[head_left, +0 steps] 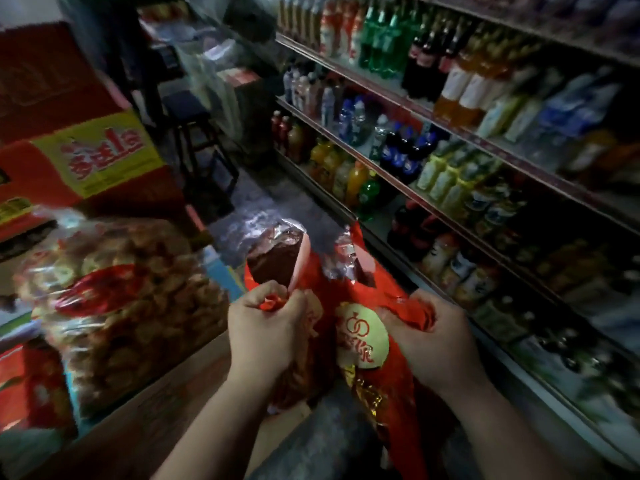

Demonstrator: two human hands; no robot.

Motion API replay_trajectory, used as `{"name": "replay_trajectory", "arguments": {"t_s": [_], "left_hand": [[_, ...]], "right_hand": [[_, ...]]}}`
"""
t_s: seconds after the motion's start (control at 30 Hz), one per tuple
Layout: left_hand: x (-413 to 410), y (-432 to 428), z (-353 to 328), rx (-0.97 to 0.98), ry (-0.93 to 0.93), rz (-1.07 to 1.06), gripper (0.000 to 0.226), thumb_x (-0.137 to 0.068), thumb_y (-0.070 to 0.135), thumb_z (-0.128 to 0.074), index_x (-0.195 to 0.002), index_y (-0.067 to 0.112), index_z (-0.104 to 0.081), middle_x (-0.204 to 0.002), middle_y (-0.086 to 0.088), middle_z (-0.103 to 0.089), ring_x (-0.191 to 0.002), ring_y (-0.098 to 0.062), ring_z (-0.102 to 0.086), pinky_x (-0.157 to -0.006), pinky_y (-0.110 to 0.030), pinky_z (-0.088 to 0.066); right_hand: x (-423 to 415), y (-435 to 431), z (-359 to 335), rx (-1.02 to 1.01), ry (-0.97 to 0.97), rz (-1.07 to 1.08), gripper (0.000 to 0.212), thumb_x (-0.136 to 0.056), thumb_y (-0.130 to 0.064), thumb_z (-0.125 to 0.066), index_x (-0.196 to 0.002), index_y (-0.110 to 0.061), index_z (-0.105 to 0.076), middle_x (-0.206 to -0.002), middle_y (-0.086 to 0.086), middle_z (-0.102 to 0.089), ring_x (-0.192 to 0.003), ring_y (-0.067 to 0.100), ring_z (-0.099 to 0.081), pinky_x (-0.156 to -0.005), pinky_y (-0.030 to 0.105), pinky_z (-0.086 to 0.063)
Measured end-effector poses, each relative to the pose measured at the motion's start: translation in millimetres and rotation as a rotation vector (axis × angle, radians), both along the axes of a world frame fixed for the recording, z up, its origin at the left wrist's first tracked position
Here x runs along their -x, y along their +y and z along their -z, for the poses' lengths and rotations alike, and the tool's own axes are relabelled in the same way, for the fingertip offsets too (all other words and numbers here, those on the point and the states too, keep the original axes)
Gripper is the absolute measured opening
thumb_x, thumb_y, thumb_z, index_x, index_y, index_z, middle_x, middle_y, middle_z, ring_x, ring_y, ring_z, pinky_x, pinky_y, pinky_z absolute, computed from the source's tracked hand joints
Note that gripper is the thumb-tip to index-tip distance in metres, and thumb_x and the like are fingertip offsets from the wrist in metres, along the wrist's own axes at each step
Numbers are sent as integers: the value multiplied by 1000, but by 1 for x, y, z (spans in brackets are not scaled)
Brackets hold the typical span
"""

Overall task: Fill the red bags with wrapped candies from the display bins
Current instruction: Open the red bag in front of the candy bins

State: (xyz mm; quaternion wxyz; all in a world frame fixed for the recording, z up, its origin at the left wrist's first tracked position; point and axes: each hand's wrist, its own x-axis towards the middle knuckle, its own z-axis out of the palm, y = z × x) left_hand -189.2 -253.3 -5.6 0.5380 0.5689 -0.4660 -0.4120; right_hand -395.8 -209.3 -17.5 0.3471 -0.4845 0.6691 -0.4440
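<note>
A red plastic bag (388, 382) with a pale round emblem hangs in front of me at the lower centre. My left hand (266, 330) grips a bunched red handle at the bag's left side. On the other side, my right hand (436, 337) clutches crumpled red plastic. The bag's handle loops (349, 251) stand up above my hands, shiny at the tips. Gold-wrapped candies (367, 393) show through the bag below the emblem. The view is dim and blurred.
A large clear sack of wrapped sweets (131, 306) lies on a counter (156, 410) to my left. Red and yellow cartons (86, 161) stack behind it. Shelves of drink bottles (450, 133) run along the right. A dark stool (194, 126) stands in the narrow aisle ahead.
</note>
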Motion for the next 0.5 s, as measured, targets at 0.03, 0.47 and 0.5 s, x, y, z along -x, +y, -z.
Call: {"name": "replay_trajectory", "arguments": {"t_s": [0.03, 0.47, 0.5], "left_hand": [[18, -10, 4, 1, -34, 39, 39, -73, 14, -72, -53, 8, -39, -52, -6, -37, -53, -15, -36, -46, -34, -32], [217, -129, 21, -2, -315, -1, 35, -86, 3, -68, -61, -8, -46, -59, -23, -49, -56, -18, -43, -53, -36, -39], [223, -137, 20, -9, -290, -28, 37, -87, 4, -68, -59, -5, -45, -56, -19, -47, -54, -14, -42, -49, -34, -37]], "right_hand": [[18, -8, 4, 3, -7, -7, 29, -82, -23, -87, -72, -13, -61, -61, 2, -67, -53, 9, -63, -47, 27, -52], [213, -151, 20, 72, 73, -130, 30, -80, -41, -74, -69, -24, -51, -54, -13, -49, -46, 2, -42, -44, 30, -39], [220, -165, 18, 89, 78, -136, 31, -79, -44, -72, -70, -23, -51, -54, -13, -50, -47, 2, -43, -45, 31, -40]]}}
